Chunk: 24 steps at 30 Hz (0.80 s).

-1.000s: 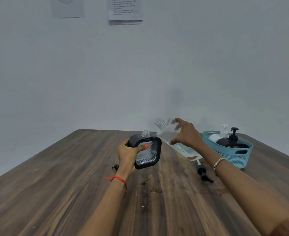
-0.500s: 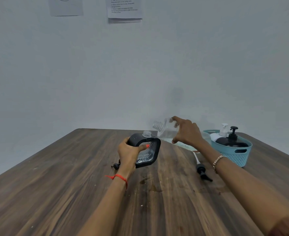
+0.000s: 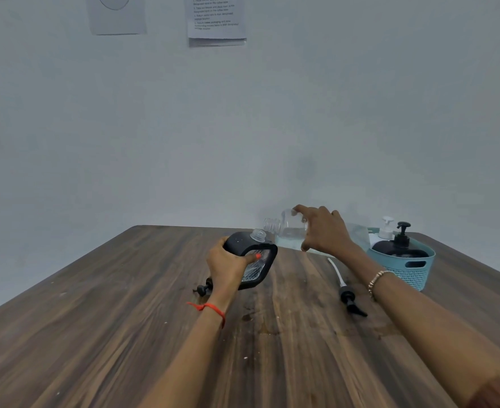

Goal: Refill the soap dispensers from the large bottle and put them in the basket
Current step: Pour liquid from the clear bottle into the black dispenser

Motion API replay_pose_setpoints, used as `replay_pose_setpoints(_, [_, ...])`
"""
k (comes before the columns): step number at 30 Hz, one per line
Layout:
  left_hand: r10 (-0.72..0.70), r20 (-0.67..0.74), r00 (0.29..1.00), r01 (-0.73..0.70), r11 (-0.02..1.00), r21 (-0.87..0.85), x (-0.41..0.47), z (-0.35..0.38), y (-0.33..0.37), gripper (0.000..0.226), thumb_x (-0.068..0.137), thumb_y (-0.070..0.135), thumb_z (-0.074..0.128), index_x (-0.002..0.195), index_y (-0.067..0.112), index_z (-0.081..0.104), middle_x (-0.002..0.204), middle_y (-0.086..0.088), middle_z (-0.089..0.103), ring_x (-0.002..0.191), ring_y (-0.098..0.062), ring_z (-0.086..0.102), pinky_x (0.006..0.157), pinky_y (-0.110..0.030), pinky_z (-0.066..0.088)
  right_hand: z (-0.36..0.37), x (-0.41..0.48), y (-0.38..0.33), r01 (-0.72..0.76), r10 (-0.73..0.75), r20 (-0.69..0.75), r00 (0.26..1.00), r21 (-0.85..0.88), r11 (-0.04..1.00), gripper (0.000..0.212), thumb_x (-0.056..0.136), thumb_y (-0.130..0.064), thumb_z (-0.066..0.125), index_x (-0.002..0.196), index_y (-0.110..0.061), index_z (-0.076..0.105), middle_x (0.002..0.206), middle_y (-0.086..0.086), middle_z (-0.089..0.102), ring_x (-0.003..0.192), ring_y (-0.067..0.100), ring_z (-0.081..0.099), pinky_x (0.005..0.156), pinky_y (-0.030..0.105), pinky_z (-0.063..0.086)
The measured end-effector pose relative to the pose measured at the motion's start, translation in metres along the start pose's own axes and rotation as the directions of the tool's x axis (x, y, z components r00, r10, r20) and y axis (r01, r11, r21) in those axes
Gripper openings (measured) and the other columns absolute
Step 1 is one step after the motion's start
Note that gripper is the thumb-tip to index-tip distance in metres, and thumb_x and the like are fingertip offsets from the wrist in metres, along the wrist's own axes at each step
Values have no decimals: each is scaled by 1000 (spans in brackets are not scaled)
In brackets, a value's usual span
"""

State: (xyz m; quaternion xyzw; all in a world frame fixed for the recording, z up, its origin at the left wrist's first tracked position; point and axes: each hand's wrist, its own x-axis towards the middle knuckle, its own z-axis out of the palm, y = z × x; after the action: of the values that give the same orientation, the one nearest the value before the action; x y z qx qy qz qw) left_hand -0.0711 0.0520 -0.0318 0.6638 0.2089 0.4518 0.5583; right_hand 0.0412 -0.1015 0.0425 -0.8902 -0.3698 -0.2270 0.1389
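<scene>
My left hand [image 3: 228,265] grips a black-framed clear soap dispenser [image 3: 256,257] with its threaded neck uncapped, tilted toward the right. My right hand [image 3: 325,231] holds the large clear bottle [image 3: 290,231] lying almost level, its open threaded mouth pointing left just above the dispenser's neck. A little pale liquid sits in the bottle's lower side. At the right stands a teal basket [image 3: 410,266] holding a black pump dispenser [image 3: 398,245] and a white pump dispenser [image 3: 385,229].
A black pump head with a white tube [image 3: 346,293] lies on the wooden table [image 3: 125,319] between my arms. Another small black pump part [image 3: 203,288] lies under my left wrist. Wet spots mark the wood near the middle. Papers hang on the wall.
My right hand has raised the large bottle's base, bringing it from a slant toward level, with its mouth nearer the dispenser neck. My left hand has tilted the dispenser slightly.
</scene>
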Motion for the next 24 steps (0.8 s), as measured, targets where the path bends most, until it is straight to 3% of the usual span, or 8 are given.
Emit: replay_pose_setpoints(24, [11,-1,1000,-11,999,37,-4,-1,-1,53,52,9,90,96,11,61,93,-9,70,84,-24,66,78,-38,56,-4,1,-7,30,-29,15,999,-93,995,75,62,-11,74,127,-27,42,112,0,61,106,22,49,86,35,33])
